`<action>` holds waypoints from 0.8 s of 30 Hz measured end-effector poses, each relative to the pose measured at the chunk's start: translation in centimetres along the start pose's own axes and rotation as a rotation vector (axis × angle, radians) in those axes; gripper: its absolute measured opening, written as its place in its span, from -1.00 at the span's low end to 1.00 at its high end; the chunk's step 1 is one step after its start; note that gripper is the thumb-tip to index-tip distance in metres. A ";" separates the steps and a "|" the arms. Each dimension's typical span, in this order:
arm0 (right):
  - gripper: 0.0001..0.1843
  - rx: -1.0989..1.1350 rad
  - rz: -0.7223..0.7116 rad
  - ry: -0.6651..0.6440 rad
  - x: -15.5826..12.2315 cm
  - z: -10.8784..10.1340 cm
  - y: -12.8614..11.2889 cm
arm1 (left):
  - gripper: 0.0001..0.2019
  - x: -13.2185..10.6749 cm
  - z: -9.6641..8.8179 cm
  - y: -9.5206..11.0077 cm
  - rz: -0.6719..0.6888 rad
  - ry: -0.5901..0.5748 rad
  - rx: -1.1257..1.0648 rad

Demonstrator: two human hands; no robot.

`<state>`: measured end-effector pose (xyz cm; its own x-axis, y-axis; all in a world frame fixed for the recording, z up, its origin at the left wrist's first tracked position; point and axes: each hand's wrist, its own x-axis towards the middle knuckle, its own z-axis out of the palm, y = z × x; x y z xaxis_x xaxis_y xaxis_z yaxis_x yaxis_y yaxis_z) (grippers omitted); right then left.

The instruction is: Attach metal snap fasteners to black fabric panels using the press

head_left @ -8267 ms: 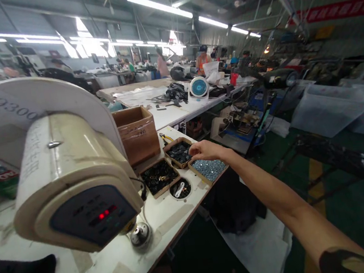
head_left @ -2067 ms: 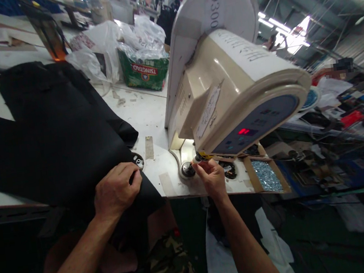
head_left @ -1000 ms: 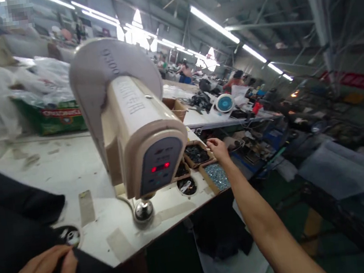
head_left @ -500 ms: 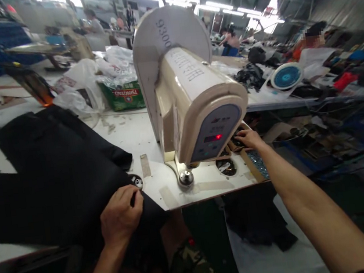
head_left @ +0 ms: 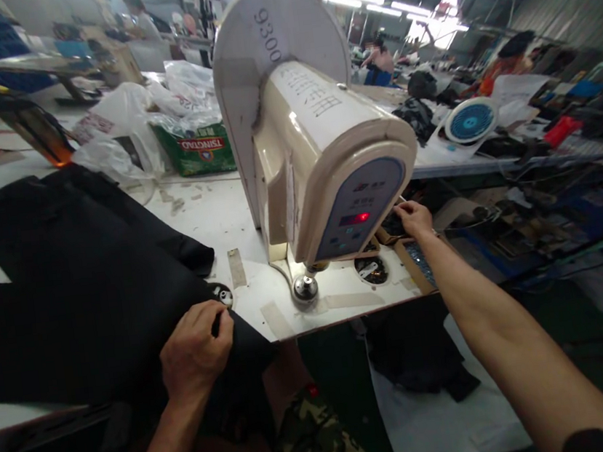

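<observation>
My left hand (head_left: 198, 345) is closed on the front edge of a large piece of black cloth (head_left: 84, 296), which lies spread over the left of the white table. My right hand (head_left: 415, 219) reaches past the machine to a small cardboard box (head_left: 390, 234). Its fingers are pinched together above dark contents, and whatever is between them is too small to make out. Between my hands stands a beige press machine (head_left: 323, 135) with a red-lit panel (head_left: 359, 208). Below its head sits a round metal die (head_left: 306, 289), with no cloth on it.
Beside my right wrist is a box of small bluish metal parts (head_left: 420, 259). A round hole (head_left: 371, 270) in the tabletop holds dark bits. Behind are a green carton (head_left: 198, 150), plastic bags (head_left: 124, 123), a bottle (head_left: 30, 123) and a fan (head_left: 470, 121). Other people work farther off.
The camera view has shifted slightly. My right hand has moved a little toward the far edge of the small box. My left hand stays on the black cloth.
</observation>
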<state>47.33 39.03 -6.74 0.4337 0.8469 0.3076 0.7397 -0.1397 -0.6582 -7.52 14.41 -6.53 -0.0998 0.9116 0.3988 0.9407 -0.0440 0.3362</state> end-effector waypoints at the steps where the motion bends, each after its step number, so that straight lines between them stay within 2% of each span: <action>1: -0.60 0.041 0.000 0.027 -0.1 -0.3 -0.3 | -0.81 0.0 0.0 0.0 -0.001 0.000 -0.002; 5: -0.43 0.214 0.010 0.074 -0.7 -1.5 -1.7 | -0.83 0.0 0.2 -0.2 0.010 0.010 -0.011; 9: -0.38 0.362 0.014 0.000 -2.9 -1.9 -3.7 | -0.83 -0.2 0.6 -0.3 -0.002 0.012 -0.017; 13: -0.44 0.496 -0.014 -0.209 -8.4 -1.2 -6.8 | -0.82 -0.3 0.6 -0.2 -0.018 0.026 -0.010; 15: -0.54 0.632 -0.019 -0.407 -12.2 -1.0 -9.0 | -0.82 -0.3 0.5 -0.1 -0.028 0.027 -0.004; 18: -0.67 0.578 -0.107 -0.646 -17.7 -0.6 -12.7 | -0.83 -0.3 0.4 0.0 -0.036 0.030 0.003; 21: -0.72 0.522 -0.173 -0.717 -21.5 0.2 -15.5 | -0.83 -0.3 0.5 -0.1 -0.039 0.026 0.002; 24: -0.75 0.543 -0.205 -0.725 -23.1 1.6 -16.5 | -0.83 -0.3 0.6 -0.2 -0.041 0.017 -0.011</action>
<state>24.25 22.62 -4.11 -0.2417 0.9679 0.0694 0.3446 0.1525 -0.9263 -7.45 14.37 -7.20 -0.1436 0.9058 0.3985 0.9322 -0.0113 0.3617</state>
